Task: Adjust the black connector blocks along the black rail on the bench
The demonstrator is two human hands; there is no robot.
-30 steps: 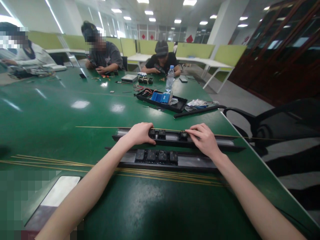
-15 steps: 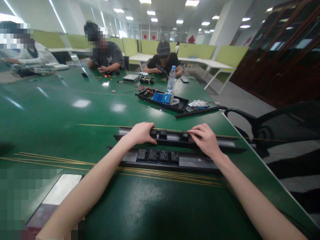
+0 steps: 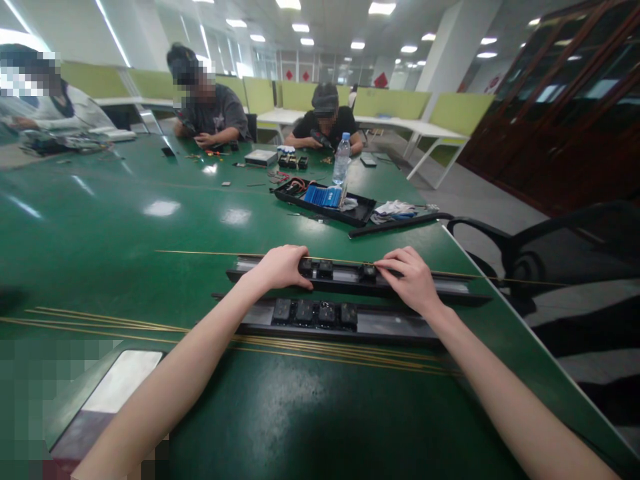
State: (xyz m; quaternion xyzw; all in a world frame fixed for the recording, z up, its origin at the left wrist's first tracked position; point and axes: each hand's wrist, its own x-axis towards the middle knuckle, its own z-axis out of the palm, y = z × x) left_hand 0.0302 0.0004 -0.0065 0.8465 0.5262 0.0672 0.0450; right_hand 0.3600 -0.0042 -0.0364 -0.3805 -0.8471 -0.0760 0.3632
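Across the table in front of me lies a long black channel with a pale inner floor and a few square black blocks in it. My left hand is closed around the channel's left part, thumb on the near side, fingertips hidden. Along the far edge runs a thin gold-coloured rod, sticking out past both ends. My right hand pinches this rod between thumb and fingers, just right of a single block. Nearer me, a second black channel carries a row of several blocks.
Several loose gold-coloured rods lie before the near channel. Beyond are a black tray with a blue item, a water bottle, a cloth and a black strip. A chair stands right. Several people sit opposite.
The view has shifted very slightly. Both hands keep their places on the far channel and the rod.
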